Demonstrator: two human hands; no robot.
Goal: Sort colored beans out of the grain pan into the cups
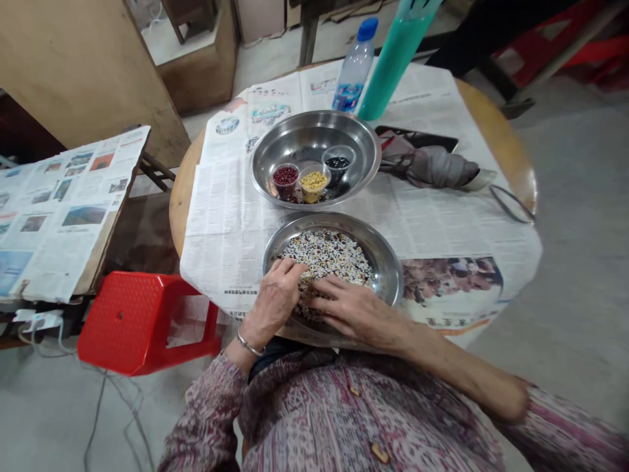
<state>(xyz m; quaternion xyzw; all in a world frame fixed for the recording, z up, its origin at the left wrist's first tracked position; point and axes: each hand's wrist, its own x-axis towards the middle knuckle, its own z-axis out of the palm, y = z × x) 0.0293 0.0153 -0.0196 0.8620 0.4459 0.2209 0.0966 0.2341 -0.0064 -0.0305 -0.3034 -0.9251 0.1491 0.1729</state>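
Mixed white, dark and yellow grains and beans (329,252) lie spread in a round steel pan (390,255) in front of me. Over the pan's near left side is my left hand (281,288), its fingers curled together in a pinch; what they hold, if anything, is too small to make out. My right hand (351,311) reaches over the near part of the pan, fingers stretched out and touching the mix. Beyond stands a larger steel basin (314,124). In it are three clear cups: one of red beans (285,176), one of yellow beans (313,181), one of black beans (338,162).
Newspaper (221,216) covers the round table. A water bottle (354,69), a tall green bottle (396,65) and a grey folded umbrella (435,165) lie or stand behind and right. A red stool (132,321) is at the left, beside another newspaper-covered table (63,210).
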